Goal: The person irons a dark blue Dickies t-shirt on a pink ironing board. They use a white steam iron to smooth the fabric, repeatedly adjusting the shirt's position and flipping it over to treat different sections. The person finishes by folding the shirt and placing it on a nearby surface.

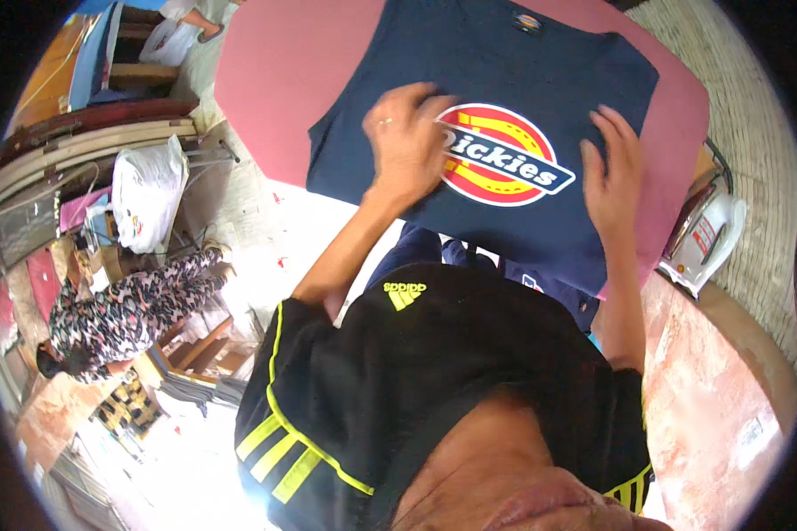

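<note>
A dark navy shirt (pixel 514 75) lies spread over a pink padded board (pixel 283 71), its neck label at the far end. A red, yellow and white oval print (pixel 496 186) sits at its middle. My left hand (pixel 407 146), with a ring on one finger, is over the shirt at the print's left edge. Its fingers are bent, apart and slightly blurred, and I see nothing in them. To the right of the print, my right hand (pixel 613 173) rests on the fabric with fingers spread and nothing held. The shirt's near edge hangs toward my body.
Beside the board's right edge stands a white and silver iron-like appliance (pixel 707 239), partly cut off from view. A person in patterned clothes (pixel 124 305) is at the left, near a white plastic bag (pixel 149 190). Wooden planks (pixel 97 137) lie further up.
</note>
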Demonstrator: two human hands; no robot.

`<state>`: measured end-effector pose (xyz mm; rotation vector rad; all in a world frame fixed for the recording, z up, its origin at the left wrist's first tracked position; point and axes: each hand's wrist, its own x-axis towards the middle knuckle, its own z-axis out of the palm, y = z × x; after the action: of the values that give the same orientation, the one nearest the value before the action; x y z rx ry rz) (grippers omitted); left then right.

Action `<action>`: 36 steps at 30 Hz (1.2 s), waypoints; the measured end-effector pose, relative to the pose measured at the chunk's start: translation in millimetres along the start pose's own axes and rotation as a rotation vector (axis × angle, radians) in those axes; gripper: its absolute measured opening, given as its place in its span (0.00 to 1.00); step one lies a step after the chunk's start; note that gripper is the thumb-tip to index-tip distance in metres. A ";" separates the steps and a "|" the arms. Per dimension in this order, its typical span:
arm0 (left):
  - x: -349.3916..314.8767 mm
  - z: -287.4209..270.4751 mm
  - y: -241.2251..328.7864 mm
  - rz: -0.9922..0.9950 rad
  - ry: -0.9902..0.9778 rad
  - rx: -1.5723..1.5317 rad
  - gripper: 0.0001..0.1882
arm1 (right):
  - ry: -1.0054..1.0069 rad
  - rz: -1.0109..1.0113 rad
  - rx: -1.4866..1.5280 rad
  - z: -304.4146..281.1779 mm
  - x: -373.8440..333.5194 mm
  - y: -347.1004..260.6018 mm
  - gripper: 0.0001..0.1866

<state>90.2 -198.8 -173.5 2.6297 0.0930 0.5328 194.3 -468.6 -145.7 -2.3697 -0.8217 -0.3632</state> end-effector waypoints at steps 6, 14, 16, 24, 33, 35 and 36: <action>-52.0 -39.6 -112.6 -0.415 0.206 0.260 0.15 | -0.088 -0.449 0.188 149.4 127.5 -42.7 0.15; -49.8 -36.5 -135.9 -0.315 0.335 0.072 0.05 | -0.204 -0.296 -0.232 200.2 204.5 -30.9 0.34; -54.1 -42.6 -137.6 -0.323 0.278 0.060 0.05 | -0.267 -0.278 -0.259 204.8 205.5 -34.4 0.35; 48.6 7.2 -76.3 0.229 0.149 -0.162 0.21 | -0.308 -0.363 -0.191 206.5 218.1 -12.8 0.33; 151.6 72.4 -79.9 0.220 -0.028 0.238 0.40 | -0.131 -0.137 -0.134 54.7 99.1 24.4 0.25; 153.4 85.8 -96.3 0.301 0.050 0.245 0.39 | -0.230 -0.004 -0.336 35.8 57.6 35.3 0.28; 154.8 87.4 -95.6 0.296 0.034 0.247 0.39 | -0.205 0.053 -0.387 34.5 44.7 43.5 0.29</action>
<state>268.9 -126.3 -233.2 2.8956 -0.2386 0.7041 258.4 -453.6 -173.1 -2.8200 -0.8384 -0.2801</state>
